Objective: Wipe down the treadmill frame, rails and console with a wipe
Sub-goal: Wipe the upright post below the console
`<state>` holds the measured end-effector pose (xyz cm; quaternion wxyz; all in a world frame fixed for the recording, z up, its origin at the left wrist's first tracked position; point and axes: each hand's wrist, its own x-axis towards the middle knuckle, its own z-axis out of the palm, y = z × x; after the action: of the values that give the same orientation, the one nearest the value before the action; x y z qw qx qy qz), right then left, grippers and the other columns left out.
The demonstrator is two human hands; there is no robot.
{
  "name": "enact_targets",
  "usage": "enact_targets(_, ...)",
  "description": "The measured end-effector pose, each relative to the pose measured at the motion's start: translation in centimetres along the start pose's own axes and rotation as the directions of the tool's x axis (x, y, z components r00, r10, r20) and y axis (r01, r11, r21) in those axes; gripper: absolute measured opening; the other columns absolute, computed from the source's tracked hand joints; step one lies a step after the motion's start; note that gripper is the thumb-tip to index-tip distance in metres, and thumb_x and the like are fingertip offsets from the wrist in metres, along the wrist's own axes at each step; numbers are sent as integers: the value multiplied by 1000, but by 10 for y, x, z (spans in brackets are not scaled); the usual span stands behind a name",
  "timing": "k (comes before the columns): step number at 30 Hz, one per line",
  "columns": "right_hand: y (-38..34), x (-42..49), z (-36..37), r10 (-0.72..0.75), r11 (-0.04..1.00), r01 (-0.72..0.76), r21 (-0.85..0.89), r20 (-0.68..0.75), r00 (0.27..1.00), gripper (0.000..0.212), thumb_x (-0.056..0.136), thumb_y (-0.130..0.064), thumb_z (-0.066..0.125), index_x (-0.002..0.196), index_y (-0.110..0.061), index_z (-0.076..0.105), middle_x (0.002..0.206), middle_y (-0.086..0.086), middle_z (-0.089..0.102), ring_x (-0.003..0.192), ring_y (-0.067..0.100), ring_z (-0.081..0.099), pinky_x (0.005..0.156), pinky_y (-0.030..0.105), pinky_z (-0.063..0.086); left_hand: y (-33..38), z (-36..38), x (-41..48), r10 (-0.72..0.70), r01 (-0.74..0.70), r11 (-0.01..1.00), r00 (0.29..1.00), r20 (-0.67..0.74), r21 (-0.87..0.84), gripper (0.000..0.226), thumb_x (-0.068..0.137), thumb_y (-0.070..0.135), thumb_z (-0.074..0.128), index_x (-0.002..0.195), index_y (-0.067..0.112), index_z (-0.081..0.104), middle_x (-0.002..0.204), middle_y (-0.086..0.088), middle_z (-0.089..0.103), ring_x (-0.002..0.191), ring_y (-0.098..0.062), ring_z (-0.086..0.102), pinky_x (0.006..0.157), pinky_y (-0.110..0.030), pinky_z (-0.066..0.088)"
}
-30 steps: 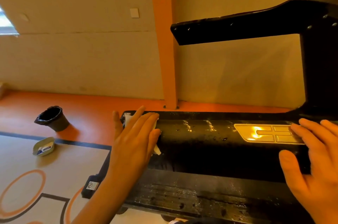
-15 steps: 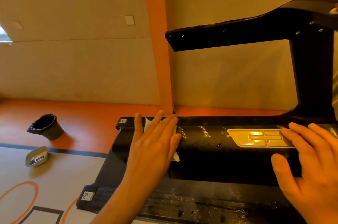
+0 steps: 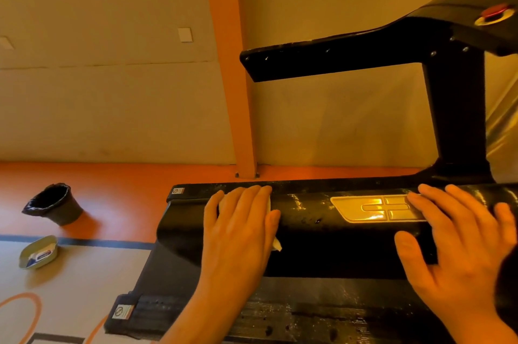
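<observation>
Gloss and shine
The treadmill cover (image 3: 308,242) is smooth, glossy black plastic; its badge (image 3: 364,207) polished metal; left of the badge, a papery wipe (image 3: 277,245).

Left hand (image 3: 238,234) lay flat on white wipe (image 3: 277,245) atop long black treadmill frame housing (image 3: 322,248), gold oblong badge (image 3: 372,207) between it and right hand (image 3: 459,248), also on the housing; leftward on floor (image 3: 134,197), black-lined round bin (image 3: 53,203) stood behind shallow oval tray (image 3: 37,252).
</observation>
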<state>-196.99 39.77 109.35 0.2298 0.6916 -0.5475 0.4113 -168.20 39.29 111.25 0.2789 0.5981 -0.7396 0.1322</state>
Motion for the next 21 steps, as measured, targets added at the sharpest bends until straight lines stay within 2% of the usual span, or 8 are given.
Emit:
enact_targets(5, -1, 1, 4, -10, 1000, 9, -14, -56, 998, 49, 91, -38, 51, 116, -1, 72, 127, 18, 67, 129, 39, 51, 118, 57, 16, 5, 5, -11, -18, 18, 1000, 998, -58, -6, 51, 110, 44, 15, 136, 20, 52, 133, -2, 61, 129, -25, 49, 111, -51, 25)
enact_targets(8, 0, 1, 4, -16, 1000, 15, -22, -59, 998, 49, 92, -39, 51, 116, -2, 72, 127, 17, 67, 129, 38, 52, 117, 57, 18, 15, 6, -7, -20, 20, 1000, 998, -63, -1, 51, 110, 45, 14, 134, 22, 52, 130, -1, 63, 127, -23, 47, 109, -53, 24)
enact_targets(13, 1, -1, 4, -21, 1000, 21, -5, -63, 998, 47, 93, -39, 52, 120, -5, 69, 130, 17, 66, 132, 37, 50, 119, 56, 17, -3, 2, -15, 53, -52, 998, 998, -30, 36, 50, 110, 43, 17, 139, 20, 51, 137, -3, 59, 132, -24, 45, 111, -47, 24)
enact_targets(18, 1, 0, 4, -24, 999, 25, 23, -73, 997, 44, 93, -39, 52, 126, -12, 63, 130, 14, 66, 132, 34, 50, 117, 59, 20, 5, 5, -12, -58, 58, 998, 998, -25, 11, 51, 110, 43, 17, 136, 20, 55, 133, -3, 61, 130, -24, 45, 110, -51, 22)
enact_targets(21, 1, -1, 5, -20, 999, 23, 36, -84, 996, 44, 93, -40, 52, 129, -17, 59, 132, 11, 65, 133, 32, 49, 117, 58, 21, 17, 7, -10, -34, 33, 999, 999, -34, -7, 50, 110, 42, 17, 136, 21, 53, 134, -1, 60, 130, -23, 46, 110, -53, 22)
